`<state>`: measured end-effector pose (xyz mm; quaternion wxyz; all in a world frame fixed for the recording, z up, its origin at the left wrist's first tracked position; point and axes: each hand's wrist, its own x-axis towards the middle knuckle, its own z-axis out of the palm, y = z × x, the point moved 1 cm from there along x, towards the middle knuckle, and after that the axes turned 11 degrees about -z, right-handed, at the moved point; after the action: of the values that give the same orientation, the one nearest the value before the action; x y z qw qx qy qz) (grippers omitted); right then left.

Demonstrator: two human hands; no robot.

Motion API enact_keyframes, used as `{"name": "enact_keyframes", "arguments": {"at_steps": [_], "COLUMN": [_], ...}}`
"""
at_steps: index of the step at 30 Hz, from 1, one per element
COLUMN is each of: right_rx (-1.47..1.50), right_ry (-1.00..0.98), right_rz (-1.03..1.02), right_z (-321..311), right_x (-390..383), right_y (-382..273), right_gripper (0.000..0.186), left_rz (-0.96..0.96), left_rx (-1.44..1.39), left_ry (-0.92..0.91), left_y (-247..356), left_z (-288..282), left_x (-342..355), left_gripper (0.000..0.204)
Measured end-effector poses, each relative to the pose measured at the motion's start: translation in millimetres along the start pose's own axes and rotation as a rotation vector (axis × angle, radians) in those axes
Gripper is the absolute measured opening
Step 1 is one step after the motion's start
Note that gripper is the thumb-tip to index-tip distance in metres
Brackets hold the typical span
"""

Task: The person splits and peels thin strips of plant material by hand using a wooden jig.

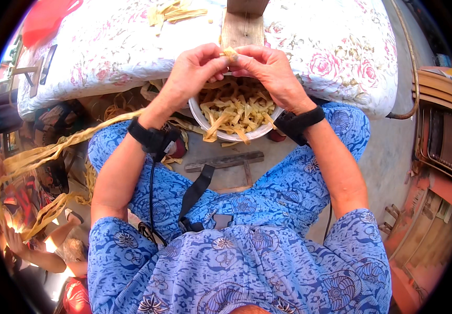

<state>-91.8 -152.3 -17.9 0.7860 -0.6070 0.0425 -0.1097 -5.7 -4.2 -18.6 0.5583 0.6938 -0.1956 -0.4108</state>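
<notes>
Both my left hand and my right hand are closed at the fingertips on a small folded pale-yellow strip, meeting at the near edge of a bed-like surface with a floral cloth. Beneath them is a white round bowl, heaped with short folded yellowish pieces. A wooden post with a board stands just beyond my fingers. More loose yellow pieces lie on the cloth at the back left.
Long yellow strips run off to the left, where another person's hand holds some. A red bag sits at upper left. A wooden piece lies on the floor between my knees. Stacked chairs and a bent metal rail are at right.
</notes>
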Motion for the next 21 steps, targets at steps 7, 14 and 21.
{"name": "enact_keyframes", "arguments": {"at_steps": [7,14,21], "right_rx": [-0.285,-0.426,-0.126], "right_ry": [-0.087,-0.181,-0.062], "right_rz": [-0.151,-0.21,-0.158], "right_z": [-5.6,-4.9,-8.6], "right_x": [1.8,0.7,-2.4], "right_y": [-16.2,-34.2,-43.8], "right_gripper": [0.016,0.017,0.014], "left_rz": [-0.14,-0.224,-0.113], "left_rx": [-0.363,-0.629,-0.886], "left_ry": [-0.116,-0.212,-0.372], "left_y": [6.0,4.4,9.9], "left_z": [0.9,5.6,-3.3], "left_x": [0.4,1.9,3.5], "left_gripper": [0.014,0.013,0.02]}}
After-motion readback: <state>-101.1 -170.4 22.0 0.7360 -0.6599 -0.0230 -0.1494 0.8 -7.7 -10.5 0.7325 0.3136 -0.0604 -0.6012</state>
